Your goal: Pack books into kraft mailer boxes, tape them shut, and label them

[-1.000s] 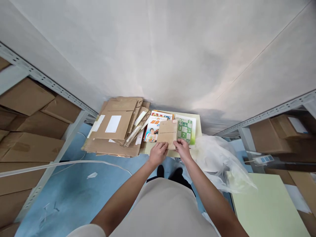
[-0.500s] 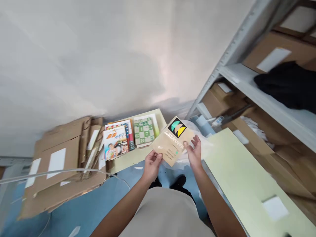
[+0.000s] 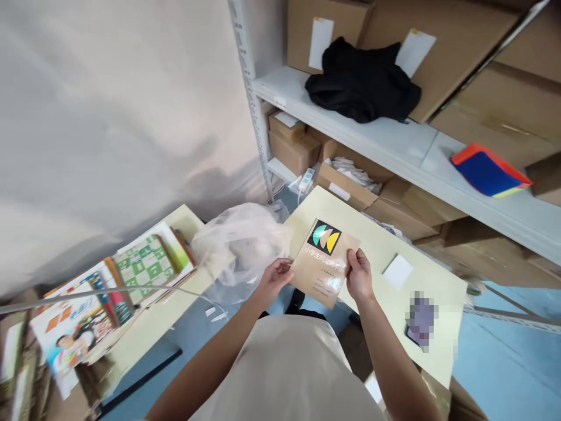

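A tan book [image 3: 319, 269] with a black panel of green, beige and yellow half-round shapes on its cover is held up in front of my body. My left hand [image 3: 275, 279] pinches its left edge between thumb and fingers. On the opposite edge, my right hand [image 3: 360, 276] is closed with the thumb on the cover. The book's cover faces me and shines as if glossy or wrapped. Behind my left hand, a thin clear plastic bag [image 3: 245, 240] bulges between the two tables.
Stacked books [image 3: 144, 263] lie on the left table [image 3: 188, 219]. A pale green table [image 3: 442, 304] at right bears a white card [image 3: 398, 271] and a phone [image 3: 419, 333]. Shelving [image 3: 280, 88] behind holds cardboard boxes [image 3: 293, 149] and black cloth [image 3: 362, 82]. A cable [image 3: 131, 287] crosses the left side.
The view has turned right, bringing the right table and shelves further in. Both hands have carried the book from beside the left table toward the right table, away from the plastic bag.
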A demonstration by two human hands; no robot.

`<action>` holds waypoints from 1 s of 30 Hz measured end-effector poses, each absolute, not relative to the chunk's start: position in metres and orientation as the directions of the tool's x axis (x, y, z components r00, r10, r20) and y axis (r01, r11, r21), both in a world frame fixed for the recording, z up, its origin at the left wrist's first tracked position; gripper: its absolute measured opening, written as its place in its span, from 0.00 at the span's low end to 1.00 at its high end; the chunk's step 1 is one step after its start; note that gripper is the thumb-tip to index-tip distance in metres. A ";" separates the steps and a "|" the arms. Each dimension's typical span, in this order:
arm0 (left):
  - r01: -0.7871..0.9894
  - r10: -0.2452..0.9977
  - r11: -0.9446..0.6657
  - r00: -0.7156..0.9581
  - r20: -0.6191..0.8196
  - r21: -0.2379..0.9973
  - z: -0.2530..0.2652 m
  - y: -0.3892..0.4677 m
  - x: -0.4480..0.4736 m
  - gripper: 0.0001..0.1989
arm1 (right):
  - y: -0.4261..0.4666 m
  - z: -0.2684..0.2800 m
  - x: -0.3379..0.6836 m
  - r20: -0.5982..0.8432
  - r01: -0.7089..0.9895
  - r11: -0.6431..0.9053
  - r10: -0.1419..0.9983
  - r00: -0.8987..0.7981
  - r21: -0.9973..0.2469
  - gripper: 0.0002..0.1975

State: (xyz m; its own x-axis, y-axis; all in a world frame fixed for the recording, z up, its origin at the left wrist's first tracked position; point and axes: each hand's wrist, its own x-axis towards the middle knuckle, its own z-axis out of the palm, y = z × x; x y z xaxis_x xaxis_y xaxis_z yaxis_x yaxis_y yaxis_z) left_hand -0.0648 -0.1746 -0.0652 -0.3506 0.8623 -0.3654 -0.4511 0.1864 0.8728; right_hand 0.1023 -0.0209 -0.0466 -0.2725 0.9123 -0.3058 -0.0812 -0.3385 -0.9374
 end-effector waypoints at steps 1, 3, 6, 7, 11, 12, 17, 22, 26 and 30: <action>-0.423 0.860 0.235 -0.330 -0.390 0.875 -0.064 -0.163 -0.061 0.22 | -0.013 -0.047 0.113 -0.314 -0.074 -0.343 0.913 -0.259 -0.936 0.17; -0.354 0.853 0.321 -0.296 -0.431 0.878 -0.063 -0.142 -0.052 0.19 | 0.000 -0.048 0.131 -0.320 -0.052 -0.340 0.918 -0.235 -0.939 0.17; -0.267 0.857 0.387 -0.249 -0.451 0.882 -0.062 -0.115 -0.038 0.17 | 0.016 -0.048 0.152 -0.318 -0.027 -0.329 0.927 -0.199 -0.944 0.18; -0.248 0.863 0.398 -0.225 -0.452 0.883 -0.063 -0.108 -0.034 0.16 | 0.022 -0.048 0.159 -0.325 -0.027 -0.335 0.928 -0.184 -0.942 0.18; -0.232 0.868 0.438 -0.142 -0.475 0.869 -0.070 -0.085 -0.023 0.17 | 0.042 -0.054 0.183 -0.350 -0.073 -0.354 0.935 -0.061 -0.932 0.22; -0.242 0.865 0.453 -0.116 -0.489 0.858 -0.073 -0.080 -0.022 0.17 | 0.046 -0.056 0.188 -0.351 -0.077 -0.351 0.936 -0.025 -0.933 0.24; -0.318 0.842 0.510 -0.007 -0.539 0.799 -0.083 -0.060 -0.024 0.22 | 0.062 -0.061 0.200 -0.355 -0.065 -0.352 0.933 0.055 -0.934 0.20; -0.297 0.832 0.544 0.073 -0.550 0.785 -0.090 -0.044 -0.036 0.20 | 0.064 -0.059 0.193 -0.372 -0.083 -0.363 0.917 0.144 -0.928 0.18; -0.166 0.869 0.495 0.065 -0.491 0.853 -0.101 -0.037 -0.043 0.19 | 0.062 -0.059 0.189 -0.384 -0.101 -0.372 0.905 0.183 -0.923 0.18; -0.191 0.891 0.439 -0.029 -0.452 0.878 -0.107 -0.032 -0.041 0.22 | 0.060 -0.061 0.198 -0.386 -0.139 -0.369 0.913 0.132 -0.919 0.17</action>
State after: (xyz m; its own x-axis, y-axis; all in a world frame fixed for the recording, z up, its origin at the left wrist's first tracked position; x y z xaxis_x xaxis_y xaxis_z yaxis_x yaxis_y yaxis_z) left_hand -0.0407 -0.0323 -0.1070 -0.0292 0.8914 -0.4522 -0.1906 0.4392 0.8779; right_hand 0.1981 0.0604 -0.0607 0.1324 0.9128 -0.3864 -0.1391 -0.3689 -0.9190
